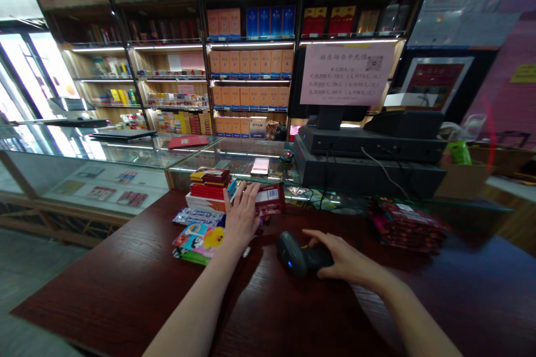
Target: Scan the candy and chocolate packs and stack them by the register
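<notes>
My left hand (242, 220) reaches over the goods at the left of the dark wooden counter (268, 318), its fingers stretched out and apart. Beside its fingertips are a stack of red and yellow boxes (211, 184) and a dark red packet with a barcode label (270, 199). Whether the hand touches the packet is hard to see. Close to its wrist lie colourful packs with a yellow cartoon figure (201, 240) and a blue-and-white packet (199, 216). My right hand (339, 256) curls round the handle of a black barcode scanner (293, 254) showing a blue light.
A stack of dark red packets (406, 226) lies to the right. Behind the counter stand a cash register (368, 159) with trailing cables and a screen bearing a paper sign (345, 75). A glass display case (113, 178) extends left, with stocked shelves (251, 64) at the back.
</notes>
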`<state>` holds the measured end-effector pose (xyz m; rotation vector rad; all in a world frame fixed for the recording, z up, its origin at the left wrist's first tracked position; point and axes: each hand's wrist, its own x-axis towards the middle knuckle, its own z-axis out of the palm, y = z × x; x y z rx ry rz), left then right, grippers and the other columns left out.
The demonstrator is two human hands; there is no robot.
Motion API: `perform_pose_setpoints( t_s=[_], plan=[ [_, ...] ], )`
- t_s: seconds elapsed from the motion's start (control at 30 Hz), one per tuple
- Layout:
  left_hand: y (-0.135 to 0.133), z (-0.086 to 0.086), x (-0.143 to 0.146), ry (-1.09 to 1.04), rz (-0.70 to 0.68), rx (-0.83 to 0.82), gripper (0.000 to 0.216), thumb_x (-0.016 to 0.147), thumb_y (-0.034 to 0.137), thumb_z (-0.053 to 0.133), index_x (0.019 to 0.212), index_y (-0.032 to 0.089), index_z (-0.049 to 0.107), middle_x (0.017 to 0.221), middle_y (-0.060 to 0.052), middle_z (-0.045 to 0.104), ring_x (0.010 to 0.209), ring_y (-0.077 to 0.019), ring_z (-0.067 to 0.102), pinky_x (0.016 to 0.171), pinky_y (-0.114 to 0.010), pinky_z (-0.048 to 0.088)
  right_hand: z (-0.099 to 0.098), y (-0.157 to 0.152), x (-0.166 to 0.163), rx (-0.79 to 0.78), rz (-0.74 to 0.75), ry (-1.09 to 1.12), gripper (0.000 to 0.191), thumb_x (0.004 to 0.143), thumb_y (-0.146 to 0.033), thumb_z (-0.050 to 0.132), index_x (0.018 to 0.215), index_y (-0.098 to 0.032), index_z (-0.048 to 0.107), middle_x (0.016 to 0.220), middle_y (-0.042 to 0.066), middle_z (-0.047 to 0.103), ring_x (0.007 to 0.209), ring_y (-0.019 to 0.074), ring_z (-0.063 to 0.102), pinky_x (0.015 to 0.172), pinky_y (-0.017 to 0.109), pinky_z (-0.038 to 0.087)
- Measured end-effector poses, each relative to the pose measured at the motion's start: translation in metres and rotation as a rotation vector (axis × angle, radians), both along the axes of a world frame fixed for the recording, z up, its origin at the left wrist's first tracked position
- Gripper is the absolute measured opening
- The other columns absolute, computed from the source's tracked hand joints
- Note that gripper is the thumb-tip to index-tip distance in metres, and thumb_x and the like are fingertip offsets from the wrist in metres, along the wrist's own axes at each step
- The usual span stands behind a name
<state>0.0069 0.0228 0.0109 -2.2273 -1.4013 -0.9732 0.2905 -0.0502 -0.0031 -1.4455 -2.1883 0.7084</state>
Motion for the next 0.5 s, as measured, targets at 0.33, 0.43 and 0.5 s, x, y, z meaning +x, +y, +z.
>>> perform_pose_setpoints(
  t_s=[0.33,0.43,0.5],
  plan=[
    [-0.001,-0.002,0.000,-0.012,0.050,-0.009,0.087,0.076,0.008,0.060,0.153,0.023,0.023,0.152,-0.011,0.045,0.148,-0.0294,0.028,0.120,-0.065,0.004,0.004,-0.001,-0.004,0.053,0.016,0.042,0.076,0.070,-0.017,0.066,0.143,-0.031,0.049,0.117,0.003,0.068,0.103,0.0222,0.064,0.093,0.034,0.045],
    [0.001,-0.004,0.000,-0.008,0.058,-0.005,0.088,0.076,0.008,0.060,0.153,0.024,0.022,0.152,-0.011,0.044,0.147,-0.0297,0.029,0.120,-0.066,0.005,0.007,0.000,0.000,0.096,-0.016,0.067,0.073,0.071,-0.019,0.066,0.141,-0.032,0.051,0.122,0.003,0.068,0.106,0.0235,0.064,0.097,0.037,0.046],
    [0.001,-0.005,-0.001,-0.005,0.059,-0.004,0.087,0.076,0.007,0.059,0.153,0.023,0.022,0.153,-0.010,0.043,0.148,-0.0289,0.028,0.120,-0.065,0.005,0.011,-0.002,0.002,0.097,-0.016,0.109,0.071,0.071,-0.020,0.068,0.140,-0.032,0.053,0.124,0.004,0.068,0.107,0.0245,0.064,0.098,0.039,0.047]
  ],
)
